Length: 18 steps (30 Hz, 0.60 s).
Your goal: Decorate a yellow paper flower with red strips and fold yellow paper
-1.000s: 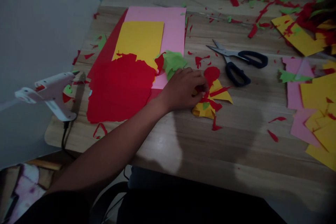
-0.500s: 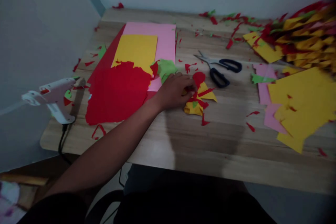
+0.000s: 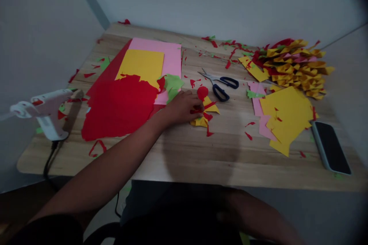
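1. Head view: the left hand (image 3: 185, 108) lies over a small cluster of yellow paper scraps (image 3: 212, 108) near the middle of the wooden table (image 3: 218, 164), fingers curled; whether they grip anything I cannot tell.
2. The right hand (image 3: 231, 208) is low, below the table's front edge (dark and blurred, so its state cannot be told).
3. A round red scrap (image 3: 202, 92) and torn red strips lie among the yellow scraps; the left hand hides part of this cluster.
4. Just beyond are scissors (image 3: 213, 79), handles spread.
5. Left of the hand, green paper (image 3: 173, 85) and a torn red sheet (image 3: 119, 107) overlap yellow and pink sheets.
6. A hot glue gun (image 3: 47, 109) occupies the left side, its nozzle toward the red sheet.
7. Rightward are yellow sheets (image 3: 287, 113), a smartphone (image 3: 331, 147) and, behind, a ruffled paper bundle (image 3: 299, 65).
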### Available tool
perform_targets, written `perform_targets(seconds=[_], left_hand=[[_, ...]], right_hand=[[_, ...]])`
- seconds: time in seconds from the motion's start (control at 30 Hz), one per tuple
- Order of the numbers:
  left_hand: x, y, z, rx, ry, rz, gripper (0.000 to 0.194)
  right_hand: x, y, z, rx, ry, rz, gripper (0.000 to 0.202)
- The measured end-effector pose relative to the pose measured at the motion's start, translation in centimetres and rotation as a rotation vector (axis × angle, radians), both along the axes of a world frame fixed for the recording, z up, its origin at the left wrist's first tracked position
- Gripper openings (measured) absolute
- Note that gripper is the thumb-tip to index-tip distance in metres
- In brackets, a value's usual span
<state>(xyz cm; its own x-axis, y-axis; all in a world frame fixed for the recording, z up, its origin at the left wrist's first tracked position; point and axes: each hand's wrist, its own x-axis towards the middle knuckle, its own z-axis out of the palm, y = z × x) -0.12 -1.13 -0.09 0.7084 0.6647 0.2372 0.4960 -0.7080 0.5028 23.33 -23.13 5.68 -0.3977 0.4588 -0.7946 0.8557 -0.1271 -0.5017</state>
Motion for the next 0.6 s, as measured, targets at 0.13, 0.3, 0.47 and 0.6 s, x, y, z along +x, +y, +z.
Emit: perform_targets(seconds=[0.13, 0.3, 0.47, 0.6], left_hand=[[0.1, 0.4, -0.2, -0.036, -0.011, -0.015, 0.014], [-0.1, 0.4, -0.1, -0.016, -0.005, -0.02, 0.011], [0.0, 0.1, 0.0, -0.003, -0.002, 0.01, 0.01], [0.0, 0.1, 0.4, -0.014, -0.026, -0.008, 0.01]], right_hand=[[0.5, 4.2, 3.3, 0.086, 0.286, -0.056, 0.026], [-1.5, 14.3, 1.4, 0.96, 0.287, -0.174, 0.021], [-2.5, 19.1, -4.1, 1.317, 0.229, -0.177, 0.024], [-2.1, 18.4, -5.1, 1.321, 0.302, -0.319, 0.022]])
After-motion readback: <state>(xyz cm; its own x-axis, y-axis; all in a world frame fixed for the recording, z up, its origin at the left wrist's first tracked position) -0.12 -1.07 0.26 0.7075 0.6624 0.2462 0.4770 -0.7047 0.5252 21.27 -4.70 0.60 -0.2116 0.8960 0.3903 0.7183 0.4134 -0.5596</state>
